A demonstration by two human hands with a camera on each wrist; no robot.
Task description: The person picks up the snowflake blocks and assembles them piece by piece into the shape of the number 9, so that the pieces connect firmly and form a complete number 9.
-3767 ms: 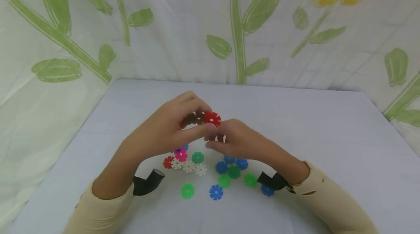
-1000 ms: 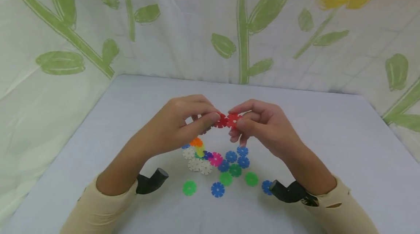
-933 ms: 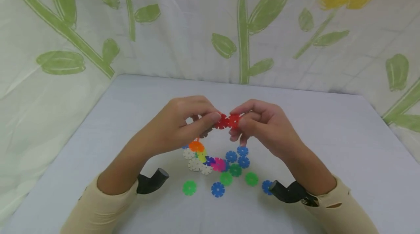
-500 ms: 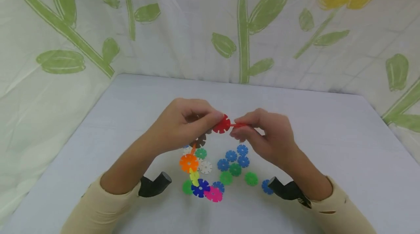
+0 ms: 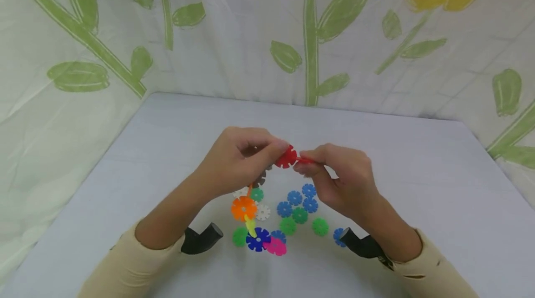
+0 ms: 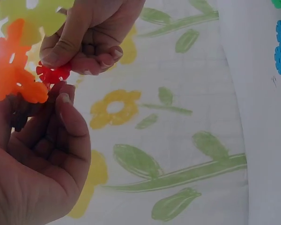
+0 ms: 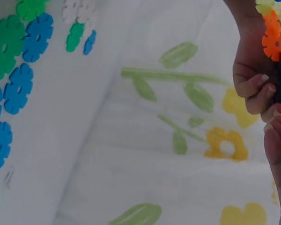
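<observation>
Fingers (image 5: 273,148) on red discs (image 5: 286,156), mid-table.

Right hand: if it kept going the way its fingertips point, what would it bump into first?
The right hand points leftward with its edge-on red disc, so it would likely meet the red disc pinched by the left hand first; they look nearly touching, though depth is unclear.

Pale table (image 5: 418,168); white cloth backdrop (image 5: 234,47), green stems, yellow flowers; light soft, seemingly even.
</observation>
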